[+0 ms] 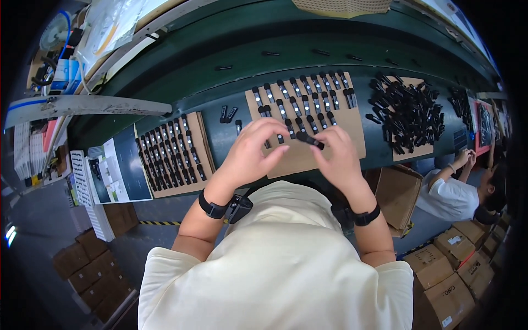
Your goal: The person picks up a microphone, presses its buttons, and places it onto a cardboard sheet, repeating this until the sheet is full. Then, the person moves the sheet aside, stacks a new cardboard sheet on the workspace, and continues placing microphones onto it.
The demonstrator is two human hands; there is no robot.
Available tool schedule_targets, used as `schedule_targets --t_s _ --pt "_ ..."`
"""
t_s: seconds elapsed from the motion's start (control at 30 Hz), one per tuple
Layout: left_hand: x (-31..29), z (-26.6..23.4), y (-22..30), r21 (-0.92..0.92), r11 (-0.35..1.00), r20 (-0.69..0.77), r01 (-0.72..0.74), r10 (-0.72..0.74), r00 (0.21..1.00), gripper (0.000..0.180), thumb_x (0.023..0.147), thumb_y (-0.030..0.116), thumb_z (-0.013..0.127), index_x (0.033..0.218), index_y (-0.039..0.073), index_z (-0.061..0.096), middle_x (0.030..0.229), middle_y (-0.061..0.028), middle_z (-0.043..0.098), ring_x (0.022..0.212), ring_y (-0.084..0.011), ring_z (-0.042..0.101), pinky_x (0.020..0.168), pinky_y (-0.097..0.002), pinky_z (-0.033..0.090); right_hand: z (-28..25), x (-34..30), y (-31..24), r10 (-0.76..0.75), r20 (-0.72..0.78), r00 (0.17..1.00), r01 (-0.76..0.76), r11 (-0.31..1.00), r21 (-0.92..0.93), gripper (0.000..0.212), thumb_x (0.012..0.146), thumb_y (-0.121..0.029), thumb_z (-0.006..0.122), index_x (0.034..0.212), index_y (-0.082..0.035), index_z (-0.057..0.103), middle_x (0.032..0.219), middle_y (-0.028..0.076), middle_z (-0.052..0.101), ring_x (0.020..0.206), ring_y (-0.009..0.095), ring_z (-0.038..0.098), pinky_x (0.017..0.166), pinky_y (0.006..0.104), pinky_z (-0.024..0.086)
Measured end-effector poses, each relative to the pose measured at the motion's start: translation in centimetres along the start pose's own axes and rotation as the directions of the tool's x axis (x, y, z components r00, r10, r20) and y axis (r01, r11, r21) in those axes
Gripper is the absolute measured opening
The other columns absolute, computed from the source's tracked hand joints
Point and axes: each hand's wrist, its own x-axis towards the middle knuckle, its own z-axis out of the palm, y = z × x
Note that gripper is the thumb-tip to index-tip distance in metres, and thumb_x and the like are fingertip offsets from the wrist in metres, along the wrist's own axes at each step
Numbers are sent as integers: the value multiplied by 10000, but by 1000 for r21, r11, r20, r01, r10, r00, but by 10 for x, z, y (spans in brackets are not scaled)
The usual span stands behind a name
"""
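Between the thumb and fingers of my right hand (pixel 336 153) is a small black microphone (pixel 309 139) with a rounded dark tip, held tilted over the cardboard sheet (pixel 297 158). My left hand (pixel 254 149) is just to its left, thumb and forefinger curved and apart, with nothing visible between them. Under and beyond my hands, rows of similar microphones (pixel 306 105) lie on the sheet, each with a dark foam-like tip and a pale round spot. My left fingers hide part of the nearest row.
Left stands another cardboard sheet with microphone rows (pixel 172 148); two loose black pieces (pixel 227 114) lie between the sheets. A heap of microphones (pixel 408 113) covers cardboard at right. A metal bar (pixel 91 110) juts in from the left. Another person (pixel 452 192) sits at far right, near an open carton (pixel 394 192).
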Motion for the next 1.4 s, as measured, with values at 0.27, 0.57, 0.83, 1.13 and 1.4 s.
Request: schedule_targets --t_s 0.27,0.57,0.83,1.13,1.4 --pt "-19 -4 -72 9 946 -197 324 -316 928 122 827 71 677 923 5 640 943 -130 649 900 -272 643 817 -350 500 23 -46 155 526 -146 838 -543 830 -124 165 826 -137 717 884 -7 632 823 113 609 730 223 596 664 337 487" --pt "-35 -44 -195 72 872 -398 485 -420 815 123 882 64 658 994 14 652 919 -70 660 863 -165 638 774 -282 506 42 -41 180 616 -162 771 -637 745 -199 207 829 -182 723 906 -14 631 895 142 629 818 321 613 741 401 502" --pt "19 -68 -290 261 796 -473 546 -388 791 256 816 125 686 1042 16 637 1041 -172 640 980 -319 627 860 -398 510 36 -48 172 469 -218 856 -516 803 -298 291 836 -159 711 1061 -15 597 1015 162 605 923 353 590 803 411 488" --pt "63 -80 -373 471 643 -490 604 -378 785 375 811 147 663 1168 50 601 1264 -194 538 1208 -357 494 989 -440 457 13 -66 99 512 -122 850 -525 808 -268 243 846 -6 648 1078 -21 577 1038 147 580 879 314 559 745 361 471" --pt "60 -73 -365 346 644 -479 683 -504 718 278 828 91 651 1100 33 649 1080 -166 654 1020 -305 624 895 -407 509 17 -52 59 399 -66 915 -404 894 -193 239 848 43 621 1076 -13 579 1059 143 582 861 269 553 703 325 464"
